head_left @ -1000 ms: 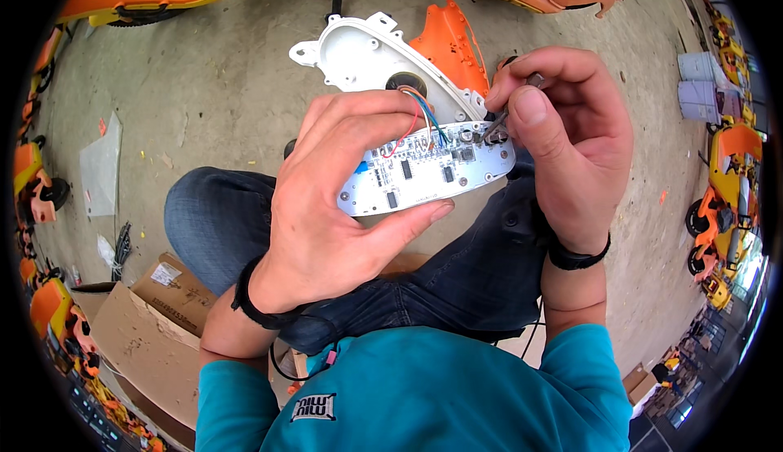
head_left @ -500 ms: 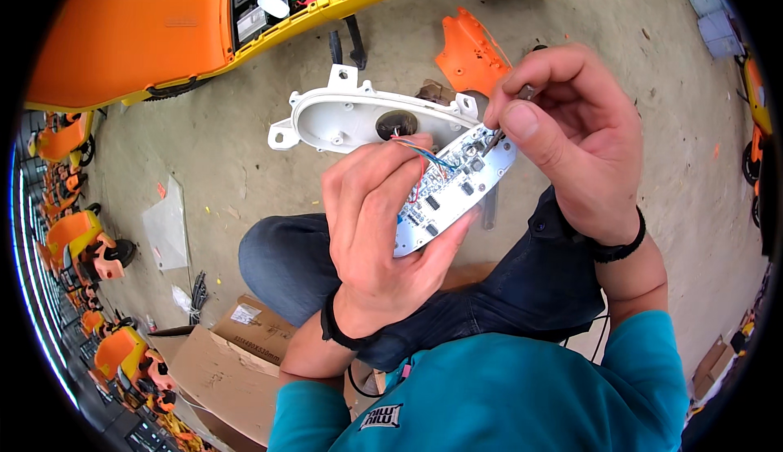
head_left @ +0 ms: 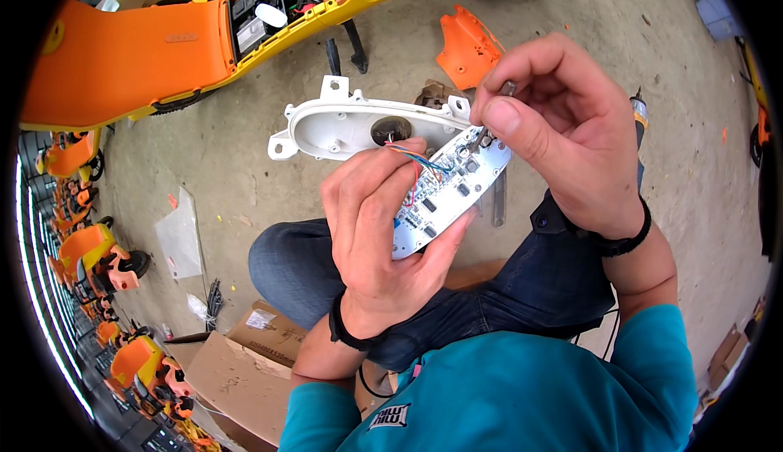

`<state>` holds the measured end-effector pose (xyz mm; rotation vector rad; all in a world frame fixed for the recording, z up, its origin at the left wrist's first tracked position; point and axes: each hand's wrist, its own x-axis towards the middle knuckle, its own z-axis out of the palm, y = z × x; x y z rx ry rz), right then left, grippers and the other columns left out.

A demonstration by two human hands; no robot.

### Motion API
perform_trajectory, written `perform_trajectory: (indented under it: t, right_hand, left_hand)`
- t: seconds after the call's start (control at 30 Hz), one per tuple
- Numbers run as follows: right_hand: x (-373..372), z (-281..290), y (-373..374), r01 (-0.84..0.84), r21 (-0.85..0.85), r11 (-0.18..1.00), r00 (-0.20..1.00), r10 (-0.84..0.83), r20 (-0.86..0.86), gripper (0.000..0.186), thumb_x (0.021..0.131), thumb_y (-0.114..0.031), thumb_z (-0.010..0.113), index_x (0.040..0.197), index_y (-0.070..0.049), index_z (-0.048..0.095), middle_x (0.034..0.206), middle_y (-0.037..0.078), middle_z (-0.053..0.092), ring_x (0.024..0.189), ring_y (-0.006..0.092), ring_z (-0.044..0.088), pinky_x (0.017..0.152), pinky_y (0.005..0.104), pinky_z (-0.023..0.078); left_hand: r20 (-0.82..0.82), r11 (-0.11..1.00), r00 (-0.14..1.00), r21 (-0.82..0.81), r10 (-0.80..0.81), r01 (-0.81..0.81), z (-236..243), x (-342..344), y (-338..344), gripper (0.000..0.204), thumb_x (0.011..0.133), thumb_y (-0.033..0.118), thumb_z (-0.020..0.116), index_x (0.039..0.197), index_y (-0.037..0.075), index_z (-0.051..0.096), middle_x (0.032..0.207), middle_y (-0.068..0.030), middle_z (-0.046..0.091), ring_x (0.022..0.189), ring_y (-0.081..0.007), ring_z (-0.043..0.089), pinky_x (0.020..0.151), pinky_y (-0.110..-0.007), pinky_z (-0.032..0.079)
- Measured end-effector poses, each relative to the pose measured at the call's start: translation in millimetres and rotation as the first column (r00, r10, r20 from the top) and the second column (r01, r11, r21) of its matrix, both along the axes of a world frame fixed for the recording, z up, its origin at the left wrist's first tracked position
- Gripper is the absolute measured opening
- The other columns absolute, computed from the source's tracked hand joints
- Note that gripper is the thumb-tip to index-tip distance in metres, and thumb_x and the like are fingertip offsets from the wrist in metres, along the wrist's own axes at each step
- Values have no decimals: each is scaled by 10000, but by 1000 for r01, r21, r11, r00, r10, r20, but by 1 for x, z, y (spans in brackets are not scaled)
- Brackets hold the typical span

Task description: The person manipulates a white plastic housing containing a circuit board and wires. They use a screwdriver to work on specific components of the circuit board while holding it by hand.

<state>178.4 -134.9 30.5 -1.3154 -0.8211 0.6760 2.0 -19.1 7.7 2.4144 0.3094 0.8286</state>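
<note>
My left hand (head_left: 379, 211) is closed around the lower left end of a white circuit board (head_left: 453, 207), its thumb along the near edge. Thin coloured wires (head_left: 424, 161) run from the board toward a black grommet (head_left: 391, 130) in an oval white plastic housing (head_left: 318, 130), which sits just beyond the board. Between thumb and fingertips, my right hand (head_left: 563, 130) pinches a short dark metal screwdriver bit (head_left: 508, 88). The bit slants down to the board's upper right end; whether its tip touches a screw is too small to tell.
A yellow and orange scooter body (head_left: 155, 61) with an exposed battery bay spans the far left. An orange panel (head_left: 467, 48) lies beyond my right hand, a power screwdriver (head_left: 639, 112) to its right. Cardboard boxes (head_left: 241, 379) stand near left; more scooters (head_left: 90, 248) line the left side.
The view has shifted a little, bringing the power screwdriver into sight beside my right hand. Both hands keep their grips, and the bit stays at the same end of the board.
</note>
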Motion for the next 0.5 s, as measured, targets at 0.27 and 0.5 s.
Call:
perform_trajectory:
  t: [0.27, 0.5]
  right_hand:
    - [1, 2, -1, -18, -25, 1000, 999, 18, 29, 199, 974, -79, 695, 1119, -4, 583, 1007, 82, 693, 939, 120, 668, 843, 258, 541]
    - [2, 0, -1, -34, -23, 999, 999, 35, 28, 197, 973, -77, 696, 1118, -4, 586, 1005, 86, 699, 930, 119, 672, 841, 258, 545]
  left_hand:
    - [-5, 1000, 1000, -1, -2, 2, 0, 0, 0, 579, 711, 173, 893, 1168, -2, 582, 1234, -201, 649, 1126, -338, 619, 989, -433, 443]
    - [5, 1000, 1000, -9, -13, 13, -1, 0, 0, 592, 706, 167, 895, 1178, 0, 577, 1244, -200, 648, 1133, -338, 612, 990, -433, 444]
